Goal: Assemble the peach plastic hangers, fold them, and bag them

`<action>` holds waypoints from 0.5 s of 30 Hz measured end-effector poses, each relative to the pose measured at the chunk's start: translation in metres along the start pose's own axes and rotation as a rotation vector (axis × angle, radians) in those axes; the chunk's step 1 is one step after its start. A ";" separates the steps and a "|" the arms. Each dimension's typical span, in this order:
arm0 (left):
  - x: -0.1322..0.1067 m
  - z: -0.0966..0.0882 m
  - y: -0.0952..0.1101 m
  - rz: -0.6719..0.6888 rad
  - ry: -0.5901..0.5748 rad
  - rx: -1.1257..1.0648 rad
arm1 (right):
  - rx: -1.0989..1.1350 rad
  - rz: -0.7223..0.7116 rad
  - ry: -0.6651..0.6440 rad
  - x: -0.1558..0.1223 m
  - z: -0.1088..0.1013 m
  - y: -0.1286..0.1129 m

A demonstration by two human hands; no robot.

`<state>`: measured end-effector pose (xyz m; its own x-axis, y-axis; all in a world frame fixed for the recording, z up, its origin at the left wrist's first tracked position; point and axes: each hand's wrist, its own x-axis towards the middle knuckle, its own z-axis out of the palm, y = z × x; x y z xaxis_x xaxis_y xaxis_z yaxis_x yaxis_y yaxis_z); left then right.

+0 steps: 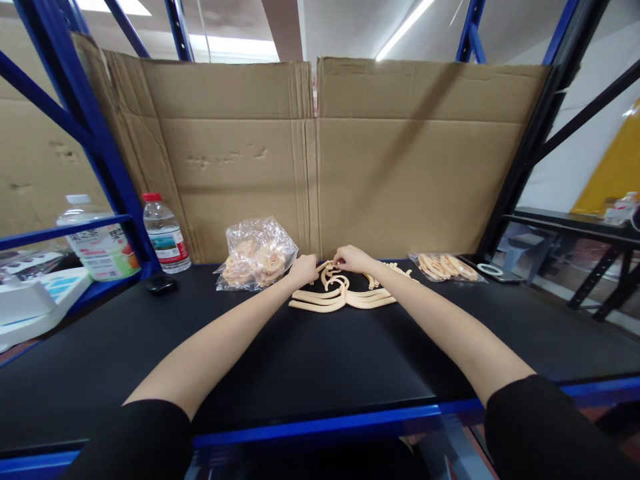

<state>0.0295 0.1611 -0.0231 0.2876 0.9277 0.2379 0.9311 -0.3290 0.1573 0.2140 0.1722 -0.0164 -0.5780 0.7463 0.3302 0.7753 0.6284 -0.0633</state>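
A stack of cream plastic hangers (345, 298) lies on the black tabletop (310, 360) near the cardboard wall. My left hand (303, 269) is closed at the left of the hooks, pinching a small cream piece. My right hand (351, 259) is closed on the hook of the top hanger, just to the right of the left hand. Both arms reach forward from black sleeves.
A clear bag of cream parts (256, 255) sits left of the hangers, and a smaller bag (447, 267) to the right with a white ring (489, 269) beside it. Water bottles (165, 234) and a small black object (161, 285) stand at left. Cardboard (320, 153) walls the back.
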 end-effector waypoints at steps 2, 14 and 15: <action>-0.003 -0.003 0.001 -0.003 0.017 -0.008 | 0.041 0.036 0.090 -0.001 -0.003 -0.001; -0.084 -0.031 0.013 0.150 -0.034 -0.500 | 0.953 0.264 0.373 -0.090 -0.042 -0.061; -0.095 -0.029 0.013 0.173 -0.068 -0.586 | 1.061 0.286 0.358 -0.098 -0.041 -0.070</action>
<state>0.0080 0.0634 -0.0157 0.4554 0.8550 0.2480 0.5972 -0.5000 0.6271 0.2272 0.0461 -0.0057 -0.1785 0.8929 0.4135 0.1640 0.4413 -0.8822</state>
